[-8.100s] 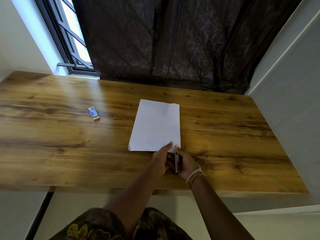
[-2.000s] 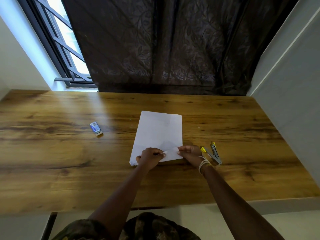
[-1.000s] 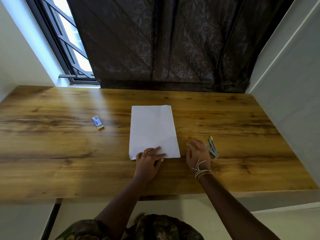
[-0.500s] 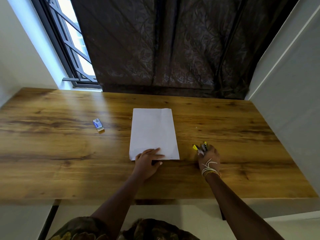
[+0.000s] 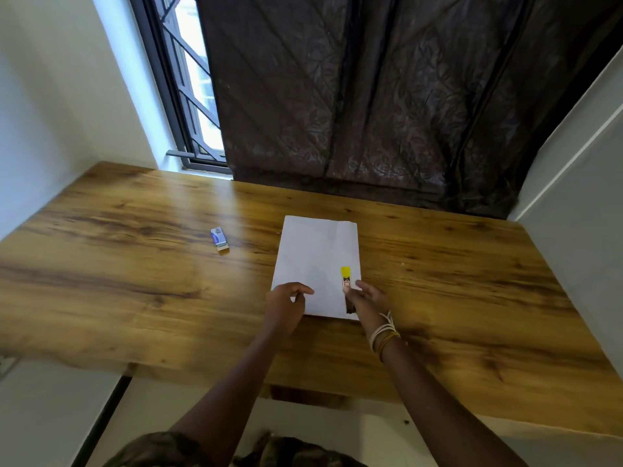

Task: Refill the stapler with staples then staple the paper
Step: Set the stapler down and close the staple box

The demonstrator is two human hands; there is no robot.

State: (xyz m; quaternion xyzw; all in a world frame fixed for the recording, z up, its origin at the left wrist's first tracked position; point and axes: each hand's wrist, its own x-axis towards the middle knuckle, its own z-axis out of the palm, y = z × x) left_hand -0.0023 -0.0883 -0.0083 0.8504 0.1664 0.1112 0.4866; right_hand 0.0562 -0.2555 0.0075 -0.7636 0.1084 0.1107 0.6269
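Observation:
White paper lies on the wooden table, long side pointing away from me. My right hand holds a small stapler with a yellow tip over the paper's near right part, the tip pointing away. My left hand rests at the paper's near left corner, fingers curled and touching the sheet. A small blue staple box lies to the left on the table, well apart from both hands.
A dark curtain hangs along the table's back edge, with a barred window at the left. A white wall runs along the table's right side. The table's near edge is just below my forearms.
My right hand has picked the stapler up from the table on the right and carried it left over the paper's near right part. My left hand stays at the near left corner.

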